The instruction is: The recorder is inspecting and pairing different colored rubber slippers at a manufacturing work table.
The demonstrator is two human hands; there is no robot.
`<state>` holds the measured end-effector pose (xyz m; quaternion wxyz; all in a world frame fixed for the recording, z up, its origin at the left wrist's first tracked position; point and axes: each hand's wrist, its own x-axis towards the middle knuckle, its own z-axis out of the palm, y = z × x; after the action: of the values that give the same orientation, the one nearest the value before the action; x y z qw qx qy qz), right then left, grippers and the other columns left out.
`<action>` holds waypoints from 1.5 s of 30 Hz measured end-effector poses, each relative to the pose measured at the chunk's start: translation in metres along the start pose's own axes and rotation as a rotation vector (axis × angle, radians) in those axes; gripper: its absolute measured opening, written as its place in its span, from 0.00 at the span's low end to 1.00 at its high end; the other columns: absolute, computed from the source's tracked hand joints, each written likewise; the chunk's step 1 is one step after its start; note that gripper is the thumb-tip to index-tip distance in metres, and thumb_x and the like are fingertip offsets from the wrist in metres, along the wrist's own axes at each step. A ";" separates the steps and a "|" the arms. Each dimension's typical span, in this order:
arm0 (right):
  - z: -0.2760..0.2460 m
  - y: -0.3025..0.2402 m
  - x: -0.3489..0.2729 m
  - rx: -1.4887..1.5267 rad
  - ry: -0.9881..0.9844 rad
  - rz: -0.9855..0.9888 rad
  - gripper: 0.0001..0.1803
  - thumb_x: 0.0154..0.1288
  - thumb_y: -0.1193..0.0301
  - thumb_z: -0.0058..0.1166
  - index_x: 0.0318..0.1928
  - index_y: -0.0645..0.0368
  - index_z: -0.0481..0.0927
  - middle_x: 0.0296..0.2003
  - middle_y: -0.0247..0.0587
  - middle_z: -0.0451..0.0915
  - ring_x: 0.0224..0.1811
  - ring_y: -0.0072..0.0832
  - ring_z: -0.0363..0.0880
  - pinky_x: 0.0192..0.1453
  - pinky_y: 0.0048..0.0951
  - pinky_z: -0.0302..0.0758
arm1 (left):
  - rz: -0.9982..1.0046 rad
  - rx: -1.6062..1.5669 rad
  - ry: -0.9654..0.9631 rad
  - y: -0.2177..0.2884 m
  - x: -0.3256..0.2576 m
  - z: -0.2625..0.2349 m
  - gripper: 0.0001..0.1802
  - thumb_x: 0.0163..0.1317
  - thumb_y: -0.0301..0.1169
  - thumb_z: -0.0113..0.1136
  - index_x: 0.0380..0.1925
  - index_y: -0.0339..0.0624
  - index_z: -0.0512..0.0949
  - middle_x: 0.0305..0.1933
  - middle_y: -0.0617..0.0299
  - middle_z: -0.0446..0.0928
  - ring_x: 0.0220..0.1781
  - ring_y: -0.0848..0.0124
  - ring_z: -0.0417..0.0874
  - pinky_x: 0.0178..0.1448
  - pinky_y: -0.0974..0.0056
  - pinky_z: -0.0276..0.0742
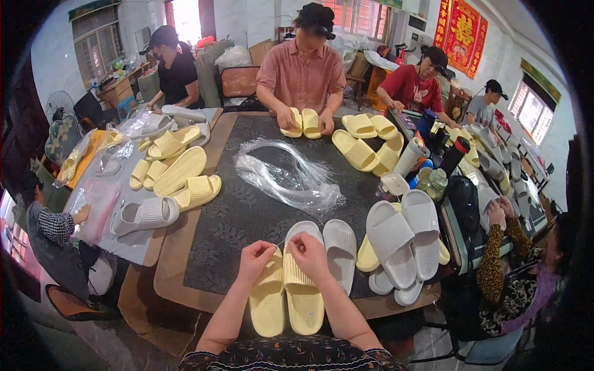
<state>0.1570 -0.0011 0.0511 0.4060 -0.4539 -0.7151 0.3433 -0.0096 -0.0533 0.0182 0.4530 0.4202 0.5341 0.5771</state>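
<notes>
A pair of pale yellow slide slippers, the left slipper (267, 309) and the right slipper (305, 311), lies side by side at the near table edge, toes pointing away from me. Over their straps, my left hand (257, 263) and my right hand (310, 256) are both closed in a pinch, fingertips close together. A faint thin clear strand seems to run between them, partly hidden by the fingers. Just beyond is a grey slipper (340, 252), with another partly behind my right hand. A loose bundle of clear plastic strands (281, 176) lies on the dark patterned tabletop.
Stacked grey slippers (391, 238) stand right of my right forearm, with bottles (455, 154) behind them. Yellow slippers (179, 171) are heaped at the left. Across the table a co-worker (303, 80) handles a yellow pair; other people work at both sides.
</notes>
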 end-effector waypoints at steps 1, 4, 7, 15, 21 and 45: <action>0.000 -0.001 0.000 0.016 -0.017 -0.053 0.08 0.58 0.69 0.59 0.34 0.60 0.79 0.27 0.38 0.78 0.28 0.28 0.76 0.34 0.28 0.73 | -0.004 0.008 0.028 0.002 0.000 0.002 0.05 0.59 0.27 0.62 0.31 0.37 0.80 0.27 0.71 0.77 0.30 0.84 0.74 0.34 0.75 0.69; -0.001 -0.006 0.003 -0.121 -0.105 -0.252 0.07 0.58 0.69 0.59 0.34 0.60 0.79 0.27 0.37 0.78 0.27 0.27 0.76 0.33 0.28 0.73 | 0.006 -0.096 -0.015 0.000 0.001 0.002 0.05 0.59 0.27 0.62 0.31 0.37 0.80 0.26 0.72 0.76 0.29 0.84 0.73 0.34 0.75 0.69; 0.000 0.001 0.003 -0.054 -0.054 -0.097 0.07 0.58 0.69 0.59 0.33 0.60 0.79 0.28 0.37 0.78 0.28 0.28 0.77 0.34 0.29 0.74 | 0.019 -0.070 -0.037 -0.004 0.003 -0.001 0.05 0.60 0.27 0.61 0.33 0.37 0.81 0.30 0.69 0.79 0.32 0.83 0.76 0.36 0.75 0.73; 0.002 -0.001 0.002 -0.066 -0.072 -0.114 0.08 0.59 0.68 0.58 0.35 0.59 0.80 0.27 0.38 0.79 0.28 0.28 0.78 0.34 0.28 0.74 | 0.050 0.007 -0.035 -0.008 0.004 -0.003 0.05 0.59 0.26 0.61 0.34 0.36 0.81 0.30 0.68 0.79 0.33 0.82 0.77 0.36 0.74 0.73; -0.003 -0.006 0.002 -0.054 -0.081 -0.146 0.08 0.59 0.68 0.58 0.37 0.58 0.80 0.28 0.39 0.79 0.27 0.29 0.76 0.34 0.28 0.73 | 0.040 -0.042 -0.036 -0.008 0.006 -0.001 0.05 0.60 0.26 0.61 0.34 0.36 0.81 0.30 0.68 0.79 0.33 0.82 0.78 0.38 0.74 0.74; -0.024 -0.023 -0.012 0.012 0.284 -0.369 0.05 0.56 0.79 0.57 0.33 0.60 0.75 0.25 0.38 0.72 0.26 0.28 0.70 0.31 0.26 0.68 | 0.026 -0.264 -0.055 -0.008 0.016 -0.027 0.18 0.62 0.29 0.59 0.52 0.37 0.75 0.49 0.63 0.77 0.50 0.75 0.76 0.55 0.68 0.72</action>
<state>0.1726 -0.0175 0.0782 0.5611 -0.3570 -0.7195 0.2000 -0.0386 -0.0438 0.0083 0.5115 0.3795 0.4352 0.6363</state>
